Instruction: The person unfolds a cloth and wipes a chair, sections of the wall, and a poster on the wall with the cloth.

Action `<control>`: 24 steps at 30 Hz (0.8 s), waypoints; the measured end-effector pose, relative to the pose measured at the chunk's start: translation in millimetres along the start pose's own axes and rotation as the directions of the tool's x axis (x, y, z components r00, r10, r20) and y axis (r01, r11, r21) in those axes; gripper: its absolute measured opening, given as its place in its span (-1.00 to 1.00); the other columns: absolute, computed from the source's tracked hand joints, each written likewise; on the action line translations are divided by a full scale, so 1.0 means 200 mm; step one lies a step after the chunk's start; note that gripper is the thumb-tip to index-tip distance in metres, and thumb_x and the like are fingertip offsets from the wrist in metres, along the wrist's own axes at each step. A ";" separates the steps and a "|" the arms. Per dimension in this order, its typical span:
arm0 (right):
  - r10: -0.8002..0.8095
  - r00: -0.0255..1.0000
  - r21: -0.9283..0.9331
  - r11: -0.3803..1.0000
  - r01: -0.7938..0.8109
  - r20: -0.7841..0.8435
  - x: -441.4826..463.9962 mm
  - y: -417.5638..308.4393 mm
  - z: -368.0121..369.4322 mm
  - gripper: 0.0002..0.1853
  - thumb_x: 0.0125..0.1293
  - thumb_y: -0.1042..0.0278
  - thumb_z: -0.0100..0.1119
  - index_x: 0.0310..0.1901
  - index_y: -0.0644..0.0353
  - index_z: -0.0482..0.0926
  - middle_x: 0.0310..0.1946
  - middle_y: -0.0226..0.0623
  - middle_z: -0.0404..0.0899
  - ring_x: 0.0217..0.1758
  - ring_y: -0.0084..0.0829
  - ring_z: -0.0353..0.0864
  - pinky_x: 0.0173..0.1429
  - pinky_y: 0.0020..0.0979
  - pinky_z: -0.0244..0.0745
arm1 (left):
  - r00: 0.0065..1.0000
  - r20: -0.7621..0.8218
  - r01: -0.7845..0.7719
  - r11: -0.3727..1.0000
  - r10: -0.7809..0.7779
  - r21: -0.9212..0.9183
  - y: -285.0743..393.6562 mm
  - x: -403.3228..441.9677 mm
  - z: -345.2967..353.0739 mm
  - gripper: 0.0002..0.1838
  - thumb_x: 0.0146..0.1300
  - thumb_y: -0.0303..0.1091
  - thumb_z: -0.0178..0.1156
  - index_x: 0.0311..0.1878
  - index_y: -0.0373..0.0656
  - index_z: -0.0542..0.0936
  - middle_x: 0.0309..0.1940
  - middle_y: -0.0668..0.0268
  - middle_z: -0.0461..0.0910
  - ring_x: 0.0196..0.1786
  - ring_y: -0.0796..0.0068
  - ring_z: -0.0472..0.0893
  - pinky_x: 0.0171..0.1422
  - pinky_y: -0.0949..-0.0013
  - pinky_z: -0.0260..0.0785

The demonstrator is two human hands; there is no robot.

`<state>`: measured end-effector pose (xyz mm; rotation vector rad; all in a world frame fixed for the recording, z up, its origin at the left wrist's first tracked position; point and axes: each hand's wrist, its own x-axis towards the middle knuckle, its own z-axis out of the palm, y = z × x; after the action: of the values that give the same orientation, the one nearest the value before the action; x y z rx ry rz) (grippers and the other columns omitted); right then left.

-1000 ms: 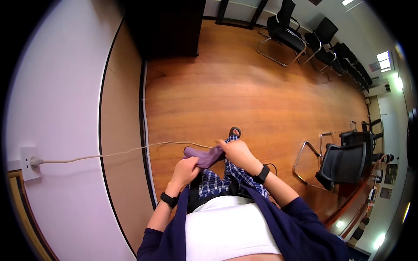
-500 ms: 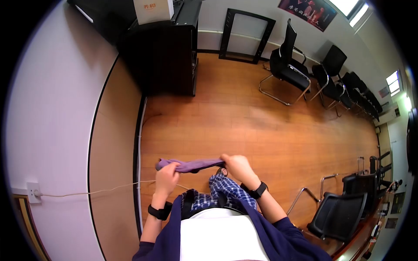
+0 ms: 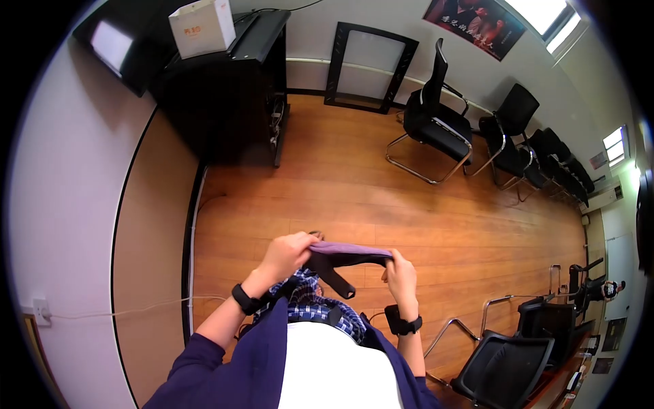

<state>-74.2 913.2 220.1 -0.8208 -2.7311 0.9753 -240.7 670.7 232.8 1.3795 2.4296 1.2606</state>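
Holding a purple cloth (image 3: 351, 249) in both hands

The left hand (image 3: 286, 255) grips one end, the right hand (image 3: 402, 276) the other; a dark flap hangs between them, over the wooden floor (image 3: 300, 194). A cord (image 3: 139, 309) meets the left wall. Far left stands a black cabinet (image 3: 231, 102); near right, a chair (image 3: 504, 368).
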 end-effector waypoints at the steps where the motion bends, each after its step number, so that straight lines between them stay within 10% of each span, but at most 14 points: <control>1: 0.071 0.996 0.093 0.993 -0.066 -0.053 0.04 0.03 -0.04 -0.79 0.33 0.39 -0.05 -0.09 0.15 0.56 -0.67 -0.22 0.57 -0.60 -0.32 0.61 -0.43 -0.34 0.48 | 0.997 0.056 -0.056 0.998 0.057 -0.021 0.02 0.07 0.07 -0.82 0.10 -0.46 0.15 -0.20 -0.13 0.58 -0.34 0.19 0.60 -0.26 0.14 0.61 -0.21 0.22 0.47; 6: 0.093 0.993 0.081 0.993 -0.086 -0.077 0.28 0.09 -0.08 -0.75 0.37 0.36 -0.10 -0.03 0.09 0.56 -0.65 -0.26 0.60 -0.55 -0.33 0.65 -0.40 -0.35 0.48 | 0.851 0.414 -0.345 0.938 0.322 -0.020 0.02 0.36 0.37 -0.86 0.09 -0.41 0.19 -0.24 -0.09 0.55 -0.45 0.26 0.54 -0.38 0.19 0.60 -0.33 0.25 0.45; 18: 0.158 0.945 -0.006 0.986 -0.167 -0.287 1.26 0.20 -0.47 -0.80 0.29 0.34 0.10 -0.13 0.03 0.68 -0.70 -0.27 0.56 -0.58 -0.37 0.61 -0.40 -0.43 0.46 | 0.911 0.262 -0.313 0.947 0.319 -0.068 -0.35 1.42 0.37 -0.82 0.11 -0.37 0.18 -0.19 -0.08 0.58 -0.43 0.26 0.56 -0.34 0.20 0.61 -0.28 0.22 0.47; 24: 0.104 0.963 -0.238 0.957 -0.166 -0.250 1.61 0.33 -0.51 -0.82 0.22 0.33 0.15 -0.18 0.05 0.68 -0.39 -0.20 0.65 -0.33 -0.23 0.63 -0.22 -0.25 0.49 | 0.886 0.359 -0.286 0.955 0.294 -0.075 -0.45 1.73 0.43 -0.84 0.09 -0.37 0.17 -0.22 -0.09 0.57 -0.49 0.25 0.54 -0.36 0.20 0.61 -0.30 0.22 0.46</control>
<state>-285.5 1183.8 240.3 -1.1022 -2.6529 0.5052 -469.7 958.0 220.6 1.8359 2.0096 0.9568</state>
